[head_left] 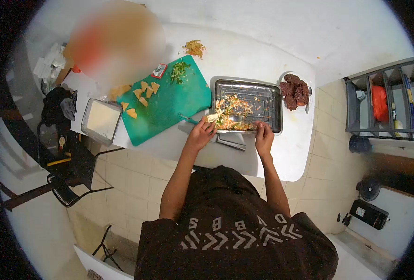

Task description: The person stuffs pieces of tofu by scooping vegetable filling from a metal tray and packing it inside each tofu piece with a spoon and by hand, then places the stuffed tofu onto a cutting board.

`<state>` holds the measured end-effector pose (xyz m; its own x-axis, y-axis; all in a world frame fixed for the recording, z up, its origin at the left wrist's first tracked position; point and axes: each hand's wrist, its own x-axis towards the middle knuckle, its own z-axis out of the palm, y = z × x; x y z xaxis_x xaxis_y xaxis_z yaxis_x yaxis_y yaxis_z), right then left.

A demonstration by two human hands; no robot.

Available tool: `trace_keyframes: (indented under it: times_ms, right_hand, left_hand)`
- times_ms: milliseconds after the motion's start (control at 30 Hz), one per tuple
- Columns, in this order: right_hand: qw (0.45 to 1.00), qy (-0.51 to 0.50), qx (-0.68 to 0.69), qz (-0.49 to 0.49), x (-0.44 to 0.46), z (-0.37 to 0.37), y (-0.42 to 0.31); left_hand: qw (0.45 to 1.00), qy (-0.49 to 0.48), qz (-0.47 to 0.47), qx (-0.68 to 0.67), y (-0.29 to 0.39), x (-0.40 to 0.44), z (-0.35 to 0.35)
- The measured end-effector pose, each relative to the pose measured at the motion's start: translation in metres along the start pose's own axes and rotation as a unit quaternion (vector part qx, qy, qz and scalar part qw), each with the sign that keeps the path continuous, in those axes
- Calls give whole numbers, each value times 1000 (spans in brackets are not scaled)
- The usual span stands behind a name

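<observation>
My left hand (201, 134) pinches a pale yellow piece of fried tofu (212, 118) at the tray's near left corner. My right hand (264, 139) is over the near right edge of the metal tray (276, 84), fingers pressed together; whatever they hold is too small to name. Chopped vegetable mix (237, 106), orange, white and green, is scattered across the tray's bottom. Left of it lies a green cutting board (162, 109) with several triangular tofu pieces (144, 93) and a heap of chopped green herbs (179, 71). A knife (187, 118) with a teal handle lies by the board's near right edge.
A plate of dark red-brown food (294, 92) stands right of the tray. At the table's left end sits a rectangular container (100, 120) with pale contents. Shredded orange bits (194, 48) lie behind the board. A metal blade (231, 141) lies before the tray. A black chair (76, 163) stands left.
</observation>
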<state>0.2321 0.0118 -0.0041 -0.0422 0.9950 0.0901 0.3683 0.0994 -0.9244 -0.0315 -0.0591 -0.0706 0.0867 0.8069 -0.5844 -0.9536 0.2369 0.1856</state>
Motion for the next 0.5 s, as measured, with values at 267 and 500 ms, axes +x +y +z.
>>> trace_keyframes:
  times_ms: [267,500]
  right_hand:
    - [994,-60,-92,8,12,8,-18]
    - [998,-22,-59,-23,20,-3,1]
  left_hand:
    - [1000,-14,10,18,-2,-10,-1]
    - [999,-14,10,34,-1,-9,4]
